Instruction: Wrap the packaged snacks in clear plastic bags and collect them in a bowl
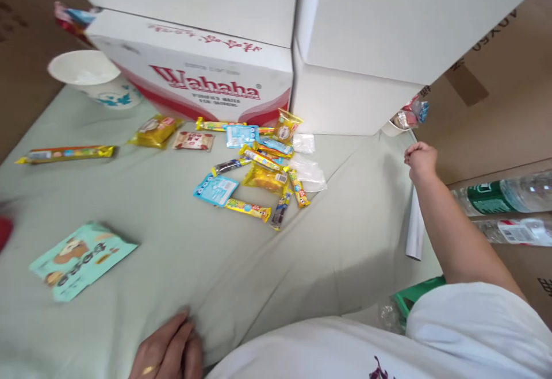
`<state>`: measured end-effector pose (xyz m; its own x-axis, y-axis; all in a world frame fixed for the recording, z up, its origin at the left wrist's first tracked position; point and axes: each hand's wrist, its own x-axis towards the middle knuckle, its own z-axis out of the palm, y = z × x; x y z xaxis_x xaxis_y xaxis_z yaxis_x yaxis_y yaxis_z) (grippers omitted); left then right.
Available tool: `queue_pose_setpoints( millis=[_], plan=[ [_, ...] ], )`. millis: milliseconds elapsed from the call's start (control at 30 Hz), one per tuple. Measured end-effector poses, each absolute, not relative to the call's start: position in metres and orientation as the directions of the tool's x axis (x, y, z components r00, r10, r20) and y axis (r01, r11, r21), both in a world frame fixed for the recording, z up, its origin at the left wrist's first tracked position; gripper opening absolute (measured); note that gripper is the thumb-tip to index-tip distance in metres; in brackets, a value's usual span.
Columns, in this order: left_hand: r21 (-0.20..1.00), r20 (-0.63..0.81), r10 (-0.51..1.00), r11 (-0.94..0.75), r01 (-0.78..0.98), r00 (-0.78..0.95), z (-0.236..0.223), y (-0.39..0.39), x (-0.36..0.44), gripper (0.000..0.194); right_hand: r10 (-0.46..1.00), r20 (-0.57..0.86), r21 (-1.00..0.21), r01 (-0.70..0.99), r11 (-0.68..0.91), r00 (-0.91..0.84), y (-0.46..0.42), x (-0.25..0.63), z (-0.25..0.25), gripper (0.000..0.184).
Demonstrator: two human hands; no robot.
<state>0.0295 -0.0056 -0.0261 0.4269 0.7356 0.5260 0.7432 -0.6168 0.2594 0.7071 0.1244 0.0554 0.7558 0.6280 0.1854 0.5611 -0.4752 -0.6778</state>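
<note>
My right hand (421,161) is stretched out to the far right, its fingers curled closed. Whatever it holds, if anything, is hidden. Just beyond it stands a paper cup (393,129) filled with wrapped snacks (409,115). Below the wrist lies a pale roll (414,226). At the bottom edge my left hand (166,347), wearing a ring, rests on the greenish cloth with fingers loosely bent and nothing visible in them. A pile of wrapped snacks lies mid-table, including a yellow packet (265,177), a blue sachet (215,189) and a yellow stick (248,209).
A white Wahaha carton (207,88) and white boxes (357,100) block the back. A paper cup (95,77) stands at back left. A mint-green pouch (84,261) and a long yellow stick (69,153) lie left. Plastic bottles (504,195) lie at right, a green container (416,295) below.
</note>
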Motion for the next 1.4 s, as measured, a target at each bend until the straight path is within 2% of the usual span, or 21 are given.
queue_pose_setpoints(
  millis=[100, 267, 333, 433, 533, 667, 767, 833, 900, 967, 1033, 1100, 1167, 1267, 1400],
  plan=[
    [0.252, 0.535, 0.717, -0.64, 0.726, 0.446, -0.016, -0.003, 0.036, 0.017, 0.771, 0.04, -0.727, 0.548, -0.414, 0.636, 0.115, 0.669, 0.053, 0.008],
    [0.33, 0.556, 0.715, -0.657, 0.678, 0.423, -0.016, -0.006, 0.033, 0.018, 0.936, -0.149, -0.755, 0.575, -0.315, 0.318, 0.149, 0.593, 0.063, 0.018],
    [0.363, 0.56, 0.723, -0.653, 0.665, 0.404, -0.019, -0.007, 0.033, 0.019, 0.952, -0.127, -0.712, 0.643, -0.283, 0.279, 0.176, 0.56, 0.064, 0.018],
    [0.408, 0.565, 0.734, -0.646, 0.644, 0.378, -0.021, -0.009, 0.034, 0.019, 0.949, -0.002, -0.643, 0.726, -0.243, 0.316, 0.218, 0.514, 0.055, 0.015],
    [0.497, 0.532, 0.779, -0.604, 0.623, 0.33, -0.016, -0.012, 0.032, 0.018, 0.925, 0.03, -0.674, 0.691, -0.26, 0.378, 0.242, 0.482, 0.042, 0.013],
    [0.672, 0.409, 0.896, -0.425, 0.607, 0.175, -0.001, -0.02, 0.02, 0.015, 0.881, 0.036, -0.775, 0.57, -0.274, 0.472, 0.229, 0.465, 0.04, 0.02],
    [0.824, 0.289, 0.957, -0.266, 0.5, 0.031, 0.013, -0.021, 0.018, 0.01, 0.871, 0.03, -0.869, 0.444, -0.219, 0.49, 0.191, 0.453, 0.045, 0.031],
    [0.919, 0.174, 0.984, -0.177, 0.353, 0.04, 0.021, -0.012, 0.027, 0.013, 0.894, 0.001, -0.913, 0.364, -0.181, 0.448, 0.158, 0.436, 0.046, 0.038],
    [0.972, 0.076, 0.987, -0.106, 0.209, 0.144, 0.027, 0.007, 0.046, 0.019, 0.931, -0.062, -0.954, 0.252, -0.161, 0.36, 0.127, 0.412, 0.043, 0.041],
    [0.991, 0.029, 0.975, -0.056, 0.118, 0.219, 0.03, 0.033, 0.075, 0.022, 0.961, -0.144, -0.984, 0.072, -0.165, 0.238, 0.101, 0.385, 0.038, 0.038],
    [0.997, -0.021, 0.968, 0.003, 0.072, 0.252, 0.028, 0.061, 0.107, 0.025, 0.977, -0.172, -0.985, -0.012, -0.172, 0.127, 0.085, 0.358, 0.032, 0.032],
    [0.999, -0.024, 0.973, 0.012, 0.053, 0.228, 0.022, 0.087, 0.136, 0.037, 0.986, -0.161, -0.987, 0.017, -0.162, 0.036, 0.078, 0.339, 0.027, 0.028],
    [1.0, 0.008, 0.965, -0.015, 0.022, 0.263, 0.014, 0.106, 0.155, 0.034, 0.988, -0.151, -0.988, 0.046, -0.15, -0.017, 0.077, 0.329, 0.022, 0.026],
    [0.994, -0.035, 0.962, 0.062, -0.093, 0.271, 0.001, 0.121, 0.16, 0.037, 0.984, -0.174, -0.983, -0.072, -0.171, 0.043, 0.08, 0.333, 0.017, 0.027],
    [0.949, -0.139, 0.96, 0.2, -0.243, 0.245, -0.008, 0.13, 0.142, 0.046, 0.962, -0.252, -0.895, -0.404, -0.19, 0.106, 0.082, 0.358, 0.016, 0.026]
  ],
)
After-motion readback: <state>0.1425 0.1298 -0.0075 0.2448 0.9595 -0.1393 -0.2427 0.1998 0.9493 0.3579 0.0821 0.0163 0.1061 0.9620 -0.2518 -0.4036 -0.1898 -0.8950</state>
